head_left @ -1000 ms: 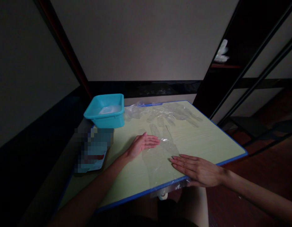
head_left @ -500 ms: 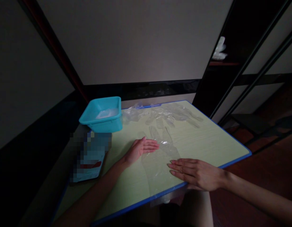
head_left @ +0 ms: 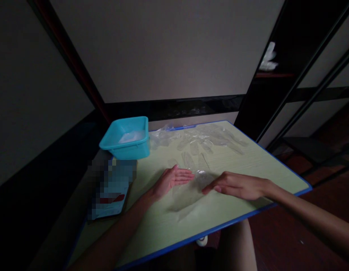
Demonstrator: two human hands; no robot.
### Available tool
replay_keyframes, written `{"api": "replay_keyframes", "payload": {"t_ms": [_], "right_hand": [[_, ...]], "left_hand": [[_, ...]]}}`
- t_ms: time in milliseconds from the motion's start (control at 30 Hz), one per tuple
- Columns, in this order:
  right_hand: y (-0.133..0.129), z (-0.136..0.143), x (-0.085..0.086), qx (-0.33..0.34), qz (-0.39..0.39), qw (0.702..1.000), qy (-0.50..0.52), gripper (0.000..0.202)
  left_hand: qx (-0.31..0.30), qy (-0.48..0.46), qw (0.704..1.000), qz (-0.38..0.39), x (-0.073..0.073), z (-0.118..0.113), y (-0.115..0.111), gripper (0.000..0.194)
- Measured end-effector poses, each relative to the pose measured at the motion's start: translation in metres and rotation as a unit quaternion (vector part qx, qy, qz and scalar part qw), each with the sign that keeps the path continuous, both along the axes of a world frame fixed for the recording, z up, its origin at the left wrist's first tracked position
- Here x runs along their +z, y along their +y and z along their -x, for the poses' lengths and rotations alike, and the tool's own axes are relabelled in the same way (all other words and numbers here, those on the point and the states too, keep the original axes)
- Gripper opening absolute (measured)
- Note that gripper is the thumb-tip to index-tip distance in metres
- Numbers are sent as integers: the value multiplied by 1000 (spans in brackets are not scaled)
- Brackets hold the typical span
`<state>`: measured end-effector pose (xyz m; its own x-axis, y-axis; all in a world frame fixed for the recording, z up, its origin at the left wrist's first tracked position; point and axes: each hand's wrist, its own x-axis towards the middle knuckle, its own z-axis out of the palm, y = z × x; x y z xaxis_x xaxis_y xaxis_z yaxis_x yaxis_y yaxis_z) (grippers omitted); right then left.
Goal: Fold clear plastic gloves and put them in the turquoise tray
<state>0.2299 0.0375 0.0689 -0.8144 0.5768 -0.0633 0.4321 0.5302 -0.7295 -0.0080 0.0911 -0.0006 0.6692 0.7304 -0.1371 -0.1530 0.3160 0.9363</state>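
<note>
Clear glove (head_left: 188, 192): nearer and rightward of blue basin (head_left: 130, 152) | left hand (head_left: 172, 178) flat, open; right hand (head_left: 238, 184) bent, can't tell grip | likely light, limp, slippery, tearable; take by cuff edge (head_left: 182, 215)

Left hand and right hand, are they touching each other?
Apart. In the head view, a gap with clear plastic showing in it separates the fingertips of the left hand from those of the right hand.

Right of the tub (head_left: 129, 150), the films (head_left: 216, 135) overlap, their separate outlines unclear. Below it, pixelation hides part of the phone (head_left: 113, 194). The left forearm (head_left: 120, 233) leaves the bottom edge.
</note>
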Motion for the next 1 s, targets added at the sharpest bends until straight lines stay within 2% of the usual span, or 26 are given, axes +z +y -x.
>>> {"api": "replay_keyframes", "payload": {"t_ms": [100, 167, 267, 333, 433, 567, 733, 900, 1000], "right_hand": [[18, -2, -2, -63, 90, 993, 49, 38], [31, -2, -7, -71, 177, 977, 95, 42], [51, -2, -23, -77, 310, 933, 165, 42], [63, -2, -36, -127, 358, 899, 217, 34], [75, -2, -51, -197, 359, 866, 286, 24], [76, -2, -55, -173, 383, 861, 287, 33], [64, -6, -49, -141, 365, 879, 273, 37], [54, -6, -55, -134, 286, 922, 226, 30], [54, -1, -61, -140, 290, 918, 233, 28]], "left_hand": [[-5, -7, 1000, 13, -1, 0, 1, 61], [-5, -18, 1000, 21, -1, 0, 1, 63], [-11, -41, 999, 24, -1, 1, 0, 72], [-8, -56, 998, 23, -2, 2, -1, 75], [1, -53, 999, 12, -3, 3, -3, 65], [20, -15, 1000, 5, -4, 1, -3, 45], [32, -15, 999, 35, -2, -1, 0, 43], [41, -5, 997, 59, 1, 0, 1, 36], [35, 12, 997, 72, 4, 1, 1, 35]]}}
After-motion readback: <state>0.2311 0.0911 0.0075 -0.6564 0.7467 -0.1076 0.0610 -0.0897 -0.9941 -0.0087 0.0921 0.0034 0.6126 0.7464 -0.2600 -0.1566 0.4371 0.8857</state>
